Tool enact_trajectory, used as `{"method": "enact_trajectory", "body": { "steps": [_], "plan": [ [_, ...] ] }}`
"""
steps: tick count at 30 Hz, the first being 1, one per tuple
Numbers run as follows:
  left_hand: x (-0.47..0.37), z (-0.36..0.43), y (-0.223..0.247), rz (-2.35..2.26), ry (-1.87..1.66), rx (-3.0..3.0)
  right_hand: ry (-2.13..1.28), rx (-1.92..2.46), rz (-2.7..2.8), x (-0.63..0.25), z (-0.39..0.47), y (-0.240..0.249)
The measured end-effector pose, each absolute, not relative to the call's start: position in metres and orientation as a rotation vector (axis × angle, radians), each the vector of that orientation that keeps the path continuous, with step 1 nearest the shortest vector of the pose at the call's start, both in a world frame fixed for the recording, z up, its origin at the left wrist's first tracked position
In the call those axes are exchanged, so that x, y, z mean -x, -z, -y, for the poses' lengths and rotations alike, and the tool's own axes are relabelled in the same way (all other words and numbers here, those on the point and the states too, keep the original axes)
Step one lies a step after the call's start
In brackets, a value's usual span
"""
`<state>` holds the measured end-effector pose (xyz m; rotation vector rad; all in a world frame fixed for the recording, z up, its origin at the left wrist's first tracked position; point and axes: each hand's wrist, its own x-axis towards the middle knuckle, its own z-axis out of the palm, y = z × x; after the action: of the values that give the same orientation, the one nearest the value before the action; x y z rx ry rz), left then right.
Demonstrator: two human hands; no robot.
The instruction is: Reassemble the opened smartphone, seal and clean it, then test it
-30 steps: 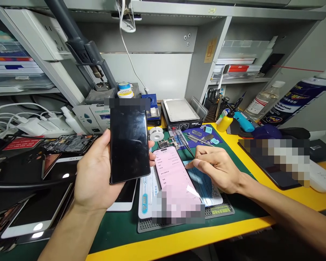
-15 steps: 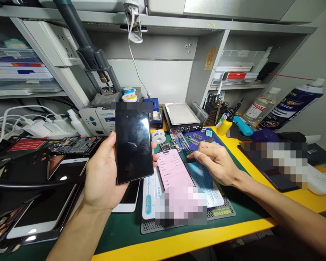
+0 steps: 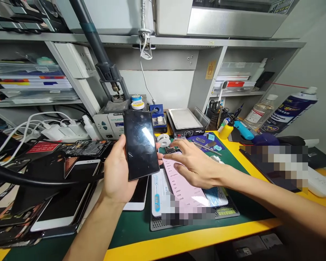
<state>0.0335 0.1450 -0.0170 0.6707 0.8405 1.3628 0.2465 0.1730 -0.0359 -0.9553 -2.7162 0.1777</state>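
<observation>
My left hand [image 3: 116,169] is wrapped round a black smartphone [image 3: 141,152] with a dark, glossy screen. It holds the phone upright above the mat, thumb on one edge and fingertips on the other. My right hand [image 3: 197,163] hovers over a second phone with a lit pink screen [image 3: 183,181], fingers apart and holding nothing. Lines of small text show on that screen. The lit phone lies on a white and blue sheet [image 3: 158,190] over a grey perforated pad [image 3: 157,224]. Whether a fingertip touches the screen, I cannot tell. A white phone [image 3: 139,195] lies partly hidden behind my left hand.
Stacked phones and parts [image 3: 67,195] crowd the left side. A solder spool [image 3: 163,140], a small heating plate [image 3: 186,121] and a hot-air station [image 3: 108,125] stand at the back. A yellow bottle [image 3: 226,130] and a spray can [image 3: 289,112] are on the right.
My right hand has moved left, from beside the pink-screened phone to over it, and its fingers have spread. The text list on that screen has changed. The camera view has shifted.
</observation>
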Motion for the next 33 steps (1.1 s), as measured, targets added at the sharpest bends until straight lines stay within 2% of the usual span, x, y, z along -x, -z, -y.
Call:
{"method": "enact_trajectory", "body": {
  "steps": [6,18,24,33],
  "plan": [
    [-0.034,-0.143,0.018,-0.793,-1.353,-0.659,-0.138,0.975,2.614,-0.256,-0.175,0.035],
    [-0.037,-0.145,0.016,-0.884,-1.345,-0.685,-0.427,0.786,2.238,-0.296,-0.164,0.058],
    [-0.037,-0.147,0.019,-0.970,-1.359,-0.711,-0.355,0.663,2.206,-0.298,-0.155,0.063],
    [-0.037,-0.147,0.020,-0.986,-1.340,-0.741,-0.461,0.543,2.247,-0.300,-0.141,0.068]
  ]
}}
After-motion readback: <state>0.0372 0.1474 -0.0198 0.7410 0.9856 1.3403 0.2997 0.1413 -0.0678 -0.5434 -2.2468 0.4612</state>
